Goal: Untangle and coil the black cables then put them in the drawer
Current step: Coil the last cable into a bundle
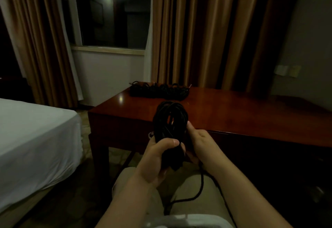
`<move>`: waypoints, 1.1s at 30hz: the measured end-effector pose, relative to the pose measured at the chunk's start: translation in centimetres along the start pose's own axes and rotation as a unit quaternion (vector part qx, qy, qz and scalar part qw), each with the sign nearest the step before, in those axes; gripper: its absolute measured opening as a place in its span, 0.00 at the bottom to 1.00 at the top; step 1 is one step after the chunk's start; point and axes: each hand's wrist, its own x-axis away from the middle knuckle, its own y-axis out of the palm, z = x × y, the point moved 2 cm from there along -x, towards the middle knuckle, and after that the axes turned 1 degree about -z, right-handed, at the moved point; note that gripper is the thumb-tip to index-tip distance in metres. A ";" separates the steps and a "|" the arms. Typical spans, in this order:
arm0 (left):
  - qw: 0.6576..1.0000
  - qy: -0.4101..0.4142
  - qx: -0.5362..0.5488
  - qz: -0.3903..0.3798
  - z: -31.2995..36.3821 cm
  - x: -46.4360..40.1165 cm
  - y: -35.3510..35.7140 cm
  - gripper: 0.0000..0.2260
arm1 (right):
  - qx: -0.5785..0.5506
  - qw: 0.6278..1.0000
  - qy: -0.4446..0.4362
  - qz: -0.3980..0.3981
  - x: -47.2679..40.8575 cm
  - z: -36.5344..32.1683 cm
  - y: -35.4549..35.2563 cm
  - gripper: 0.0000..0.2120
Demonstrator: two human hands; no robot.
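Nearest my view, a loose black cable tail (201, 186) runs down across the light trousers (194, 191) from the coil. Above it I see my left hand (158, 157) wrapped around the lower part of the coiled black cable (169, 120), thumb pressed over the strands. My right hand (199, 141) is just beside it, its fingers curled on the coil's right edge. Both hands sit close together on the same bundle. The coil's long axis stands roughly upright, leaning away from me toward the wooden desk (233, 112). More coiled black cables (158, 90) lie at the desk's far edge, well apart from the hands. I judge the tail has yet to be wound in; it hangs below the right hand, the nearer one. No open drawer is visible to me.
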 end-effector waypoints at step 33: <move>0.960 -0.052 -0.274 0.010 0.5 0.1 2.6 0.11 | 0.261 0.914 -0.310 -0.011 -0.1 -5.3 -3.1 0.17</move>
